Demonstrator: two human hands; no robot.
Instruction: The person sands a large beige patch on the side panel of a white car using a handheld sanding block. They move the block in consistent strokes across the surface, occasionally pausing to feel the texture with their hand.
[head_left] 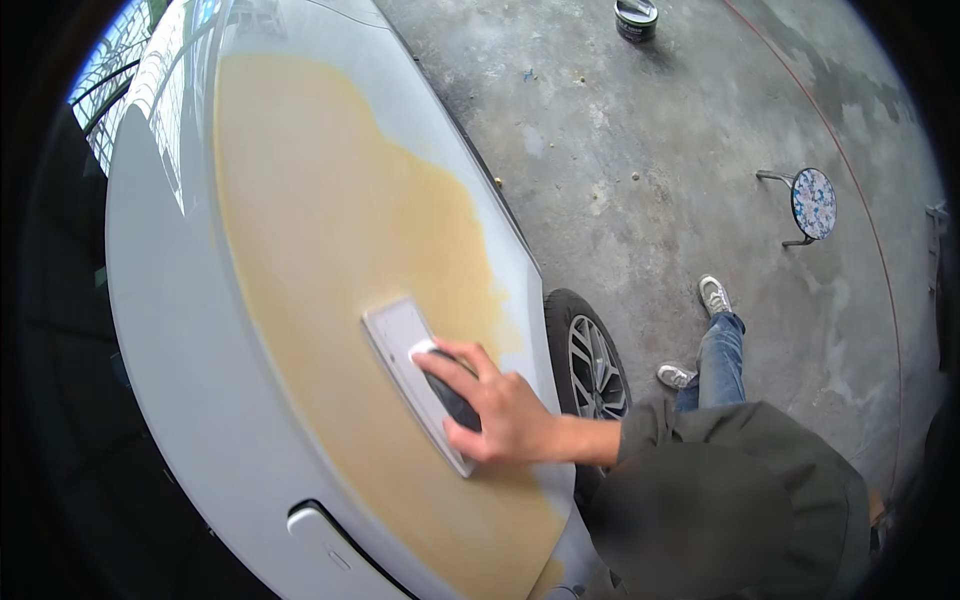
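Note:
My right hand is closed around the black handle of a long white sanding block. The block lies flat and at a slant on a beige, yellow-edged filler patch that covers much of a white car panel. The fingers wrap over the far side of the handle, and the thumb lies on the near side. The block hides the surface beneath it. My left hand is not seen clearly; only a small patch of skin shows at the right edge of my dark shirt.
A white door handle juts from the car at lower left. The car's wheel is close to my legs. A stool with a patterned round seat, a dark can and a red hose or cable are on the concrete floor.

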